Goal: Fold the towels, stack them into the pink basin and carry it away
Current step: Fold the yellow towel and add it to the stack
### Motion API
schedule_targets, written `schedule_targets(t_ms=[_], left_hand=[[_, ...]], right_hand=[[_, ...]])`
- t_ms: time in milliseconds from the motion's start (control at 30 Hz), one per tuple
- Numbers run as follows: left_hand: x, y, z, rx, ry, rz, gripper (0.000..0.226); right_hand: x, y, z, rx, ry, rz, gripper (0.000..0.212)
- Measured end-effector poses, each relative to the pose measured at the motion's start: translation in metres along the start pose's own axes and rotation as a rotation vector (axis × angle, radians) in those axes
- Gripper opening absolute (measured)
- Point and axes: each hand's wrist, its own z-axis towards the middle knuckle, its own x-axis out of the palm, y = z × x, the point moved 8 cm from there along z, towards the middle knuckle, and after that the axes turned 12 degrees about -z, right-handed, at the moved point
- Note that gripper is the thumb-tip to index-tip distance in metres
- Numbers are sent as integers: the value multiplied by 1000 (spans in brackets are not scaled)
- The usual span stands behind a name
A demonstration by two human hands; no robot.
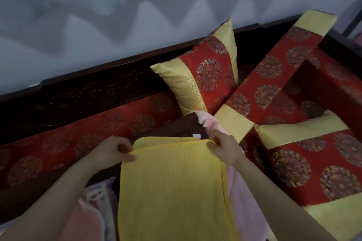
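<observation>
A red-and-yellow pillow [203,72] is propped upright against a dark wooden backrest [98,92], above which a grey wall [117,15] is seen. Just to its right, a long cushion [274,76] of the same fabric is laid at a slant, its near yellow end just beside a second pillow [313,164]. A red seat pad [78,137] patterned with round medallions is spread below the backrest. The corner of a dark wooden board [172,129] is seen in front of the upright pillow.
</observation>
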Motion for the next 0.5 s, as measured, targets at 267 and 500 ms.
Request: schedule_targets(t_ms=[267, 500], left_hand=[[41, -14, 44, 162, 114, 77, 14], [53, -22, 48, 328, 86, 405, 20]], right_hand=[[-8, -7, -3, 89, -81, 163, 17], [12, -18, 1, 103, 36, -36, 9]])
